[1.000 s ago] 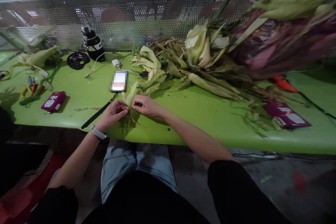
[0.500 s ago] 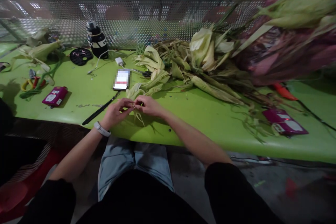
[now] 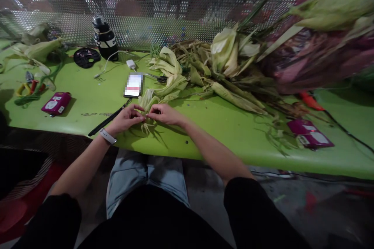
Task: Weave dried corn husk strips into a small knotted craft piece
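Observation:
My left hand (image 3: 126, 119), with a pale wristband, pinches thumb against fingers near the table's front edge. My right hand (image 3: 166, 115) meets it from the right, fingertips also pinched together. Between the two sets of fingertips are thin strips of corn husk (image 3: 145, 128), with loose ends hanging down toward me. A tied-looking bundle of corn husk (image 3: 172, 85) lies just behind the hands, its pale end (image 3: 147, 99) reaching up to the fingers. Exactly where the strips are gripped is partly covered by the fingers.
The green table (image 3: 222, 140) carries a heap of husks (image 3: 201, 66) and a pink bag (image 3: 315, 58) at right. Leftward are a phone (image 3: 133, 85) with strap, a bottle (image 3: 105, 41), scissors (image 3: 30, 83) and a purple box (image 3: 56, 103). Another purple box (image 3: 310, 134) sits front right.
My hands have come slightly apart at the fingertips, the left drawing a little to the left. The whole view has shifted slightly.

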A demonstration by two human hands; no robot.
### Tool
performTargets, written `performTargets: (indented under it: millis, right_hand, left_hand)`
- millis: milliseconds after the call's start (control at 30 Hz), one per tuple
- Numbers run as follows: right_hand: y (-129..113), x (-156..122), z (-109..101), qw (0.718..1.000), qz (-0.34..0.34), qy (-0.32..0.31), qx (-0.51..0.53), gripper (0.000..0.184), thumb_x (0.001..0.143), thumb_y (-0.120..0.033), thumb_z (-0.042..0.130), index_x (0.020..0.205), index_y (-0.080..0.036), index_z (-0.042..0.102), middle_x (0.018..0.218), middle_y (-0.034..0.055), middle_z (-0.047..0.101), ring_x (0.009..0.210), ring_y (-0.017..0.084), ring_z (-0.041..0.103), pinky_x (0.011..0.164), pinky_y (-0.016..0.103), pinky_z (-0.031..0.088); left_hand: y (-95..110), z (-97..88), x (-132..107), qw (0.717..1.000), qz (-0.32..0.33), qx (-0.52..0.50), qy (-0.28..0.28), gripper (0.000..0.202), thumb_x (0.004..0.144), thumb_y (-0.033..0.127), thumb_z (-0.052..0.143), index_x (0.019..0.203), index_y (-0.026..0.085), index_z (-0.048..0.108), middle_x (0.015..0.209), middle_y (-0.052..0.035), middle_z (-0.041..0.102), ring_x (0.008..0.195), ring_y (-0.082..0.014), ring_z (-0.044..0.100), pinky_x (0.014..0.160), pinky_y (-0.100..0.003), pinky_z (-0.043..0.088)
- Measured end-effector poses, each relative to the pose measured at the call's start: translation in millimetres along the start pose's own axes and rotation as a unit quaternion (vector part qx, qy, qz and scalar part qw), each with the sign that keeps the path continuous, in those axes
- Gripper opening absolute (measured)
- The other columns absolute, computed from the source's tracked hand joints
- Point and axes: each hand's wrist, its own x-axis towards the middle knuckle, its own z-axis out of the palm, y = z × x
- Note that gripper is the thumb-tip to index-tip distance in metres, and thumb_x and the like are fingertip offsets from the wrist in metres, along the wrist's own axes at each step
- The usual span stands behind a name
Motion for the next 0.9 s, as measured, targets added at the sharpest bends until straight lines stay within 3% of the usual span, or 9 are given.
performTargets:
  millis: [167, 400, 700, 900]
  right_hand:
    - [-1, 0, 6, 1.000, -0.002, 0.015, -0.006, 0.043, 0.079, -0.056, 0.064, 0.074, -0.014, 0.058, 0.068, -0.0005, 0.055, 0.063, 0.011, 0.044, 0.061, 0.027, 0.034]
    - [-6, -3, 10, 0.999, -0.007, 0.036, -0.029, 0.038, 0.081, -0.052, 0.065, 0.075, -0.014, 0.061, 0.070, 0.0010, 0.059, 0.064, 0.011, 0.047, 0.063, 0.026, 0.035]
    - [-11, -3, 24, 0.975, -0.102, 0.095, -0.170, 0.030, 0.089, -0.042, 0.061, 0.076, -0.015, 0.061, 0.079, 0.0034, 0.061, 0.072, 0.013, 0.050, 0.067, 0.027, 0.034]
    - [-12, -2, 11, 0.983, -0.101, 0.127, -0.084, 0.031, 0.093, -0.042, 0.055, 0.085, -0.013, 0.063, 0.079, 0.0041, 0.062, 0.069, 0.013, 0.052, 0.066, 0.027, 0.039]
  left_hand:
    - [-3, 1.3, 2, 1.000, -0.013, 0.002, 0.007, 0.037, 0.071, 0.031, 0.081, 0.086, 0.017, 0.050, 0.071, 0.0025, 0.066, 0.066, -0.0100, 0.064, 0.065, -0.023, 0.048]
    - [1, 7.1, 1, 0.995, -0.012, 0.102, 0.012, 0.030, 0.071, 0.038, 0.078, 0.080, 0.014, 0.062, 0.073, -0.0030, 0.070, 0.066, -0.0122, 0.064, 0.063, -0.025, 0.049]
    - [3, 12.1, -5, 0.968, 0.043, 0.244, 0.039, 0.015, 0.076, 0.029, 0.068, 0.076, 0.014, 0.068, 0.066, 0.0000, 0.067, 0.060, -0.0112, 0.057, 0.058, -0.023, 0.045]
    - [2, 10.1, -9, 0.976, 0.049, 0.207, 0.033, 0.021, 0.077, 0.035, 0.071, 0.078, 0.014, 0.069, 0.072, -0.0030, 0.070, 0.063, -0.0122, 0.061, 0.062, -0.025, 0.050]
